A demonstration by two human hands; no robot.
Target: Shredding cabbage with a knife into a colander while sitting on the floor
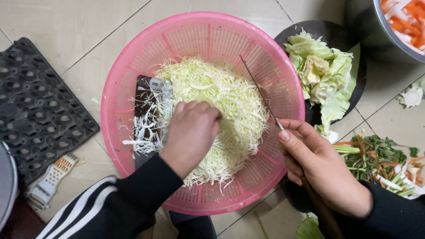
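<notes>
Pale floor tiles (88, 26) carry a round pink plastic colander (128, 79) heaped with finely shredded cabbage (230, 97). A person's left hand (191, 132), in a black sleeve with white stripes, is bunched into the shreds near the middle of the heap, fingers curled and pressed together on a clump of cabbage. Just left of that hand, a flat slicer with a metal blade (148, 110) lies inside the colander against its wall, strewn with cabbage strands. The right hand (318, 166) is closed around the wooden handle of a knife (261, 93), whose thin blade slants up over the colander's right rim and the cabbage. Beyond that rim, a dark round board (318, 31) holds cabbage chunks and leaves (323, 73). Vegetable trimmings (380, 159) lie on the floor near the right hand, and a metal bowl of carrot and white strips (405, 20) sits at the top right corner. At far left lie a black perforated tray (35, 106) and a small white grater (51, 179).
</notes>
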